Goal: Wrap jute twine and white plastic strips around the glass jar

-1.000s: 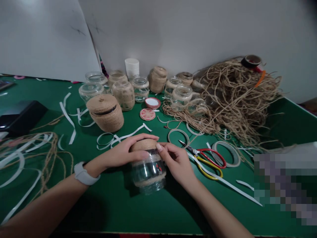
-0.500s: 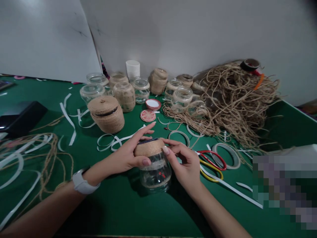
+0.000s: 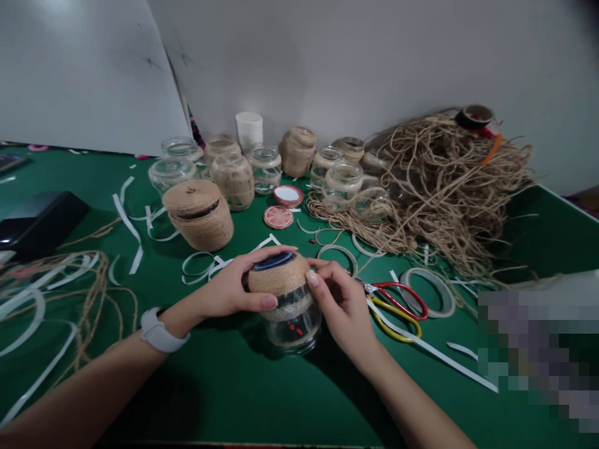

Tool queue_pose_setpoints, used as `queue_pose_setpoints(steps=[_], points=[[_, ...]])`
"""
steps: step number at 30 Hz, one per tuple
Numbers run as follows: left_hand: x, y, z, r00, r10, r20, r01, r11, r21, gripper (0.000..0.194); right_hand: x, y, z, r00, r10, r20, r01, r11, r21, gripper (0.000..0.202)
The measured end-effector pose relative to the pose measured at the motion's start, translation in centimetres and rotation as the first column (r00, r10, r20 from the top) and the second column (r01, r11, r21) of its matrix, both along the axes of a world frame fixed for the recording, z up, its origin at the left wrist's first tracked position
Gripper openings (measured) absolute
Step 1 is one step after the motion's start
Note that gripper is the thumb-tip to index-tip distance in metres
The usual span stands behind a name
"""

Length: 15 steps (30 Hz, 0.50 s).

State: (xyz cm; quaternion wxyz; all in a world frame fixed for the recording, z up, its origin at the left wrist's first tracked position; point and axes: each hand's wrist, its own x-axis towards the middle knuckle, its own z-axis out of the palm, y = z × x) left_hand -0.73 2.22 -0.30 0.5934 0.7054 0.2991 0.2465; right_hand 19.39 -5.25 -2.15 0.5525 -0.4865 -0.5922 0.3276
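A clear glass jar (image 3: 294, 330) stands upside down or on its base, I cannot tell which, on the green table. Tan twine (image 3: 281, 277) is wrapped round its upper part, and a dark blue disc (image 3: 275, 262) shows on top. My left hand (image 3: 234, 284) is curved round the wrapped part, thumb in front and fingers behind. At the right side of the twine, my right hand (image 3: 339, 299) pinches with thumb and forefinger; what lies between the fingertips is too small to make out.
Red- and yellow-handled scissors (image 3: 397, 305) and a tape roll (image 3: 428, 293) lie right. A twine-covered jar (image 3: 199, 215) stands back left. Behind are several jars, white cups (image 3: 249, 130), a red-white lid (image 3: 278, 217) and a twine heap (image 3: 449, 181). White strips (image 3: 128, 234) lie left.
The jar has tilted or turned slightly, so more of its blue top shows. My left fingers have come down from a raised position to the jar's far side. My right hand has shifted slightly left.
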Motion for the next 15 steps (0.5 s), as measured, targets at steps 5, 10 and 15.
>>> queue_pose_setpoints(steps=[5,10,15], points=[[0.3,-0.4,-0.4,0.998,0.056,-0.007,-0.056,0.998,-0.037,0.091,-0.2,-0.3,-0.2,0.999,-0.030,-0.038,0.031,1.000,0.006,0.024],[1.2,-0.8,-0.9,0.971,0.236,0.031,-0.223,0.947,-0.231,0.105,0.0,-0.1,-0.5,0.989,-0.147,-0.019,0.147,0.989,0.023,0.021],[1.7,-1.5,-0.8,0.929,0.361,0.084,-0.314,0.887,-0.340,0.082,0.0,-0.2,-0.4,0.978,-0.180,0.107,0.169,0.980,0.109,0.021]])
